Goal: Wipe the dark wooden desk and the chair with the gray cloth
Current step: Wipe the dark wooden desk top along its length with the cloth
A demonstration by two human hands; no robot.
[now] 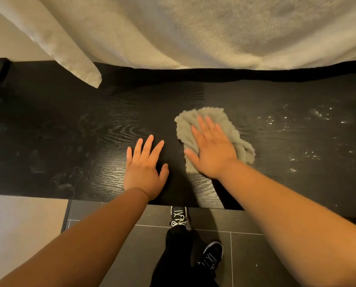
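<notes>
Cloth, gray, fluffy and crumpled, lies mid-desk under the flat, spread right hand; left hand, fingers splayed and holding nothing, presses bare wood just beside it.

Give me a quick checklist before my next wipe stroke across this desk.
1. Right hand flat on gray cloth: ok.
2. Cloth lying on the desk: ok, though bunched.
3. Left hand apart from the cloth, flat on the desk: ok.
4. White specks right of the cloth gone: not ok.
5. Curtain corner clear of the desktop: cannot tell.
6. Chair: cannot tell, out of view.
</notes>
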